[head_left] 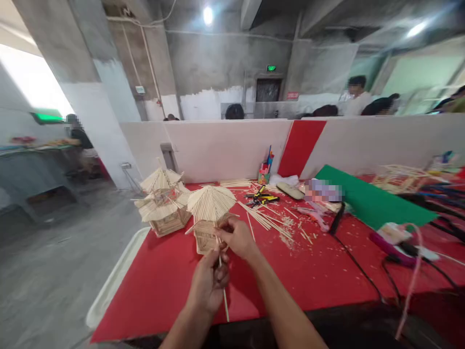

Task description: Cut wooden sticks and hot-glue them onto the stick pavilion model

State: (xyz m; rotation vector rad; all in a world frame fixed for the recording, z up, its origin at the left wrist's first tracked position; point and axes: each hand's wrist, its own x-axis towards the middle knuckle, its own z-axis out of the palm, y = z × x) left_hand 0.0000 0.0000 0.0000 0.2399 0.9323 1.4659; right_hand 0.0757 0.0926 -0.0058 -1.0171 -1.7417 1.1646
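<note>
A small pavilion model (211,202) of pale thin sticks, with a pointed roof, stands on the red tabletop (160,300). My left hand (212,276) is just in front of it, fingers closed on a thin wooden stick (225,305) that slants down toward the table's front edge. My right hand (236,236) is at the model's front right, thumb and fingers pinched near the stick's upper end; what lies between those fingertips is too small to make out. A larger stick model (163,203) with a tiered roof stands to the left.
Loose sticks (267,220) and shavings lie to the right, with yellow-black pliers (263,198) and a pen cup (264,173) behind. Farther right are a green board (370,198), cables and a pink cord (416,276). A white partition (218,150) runs behind; people are beyond it.
</note>
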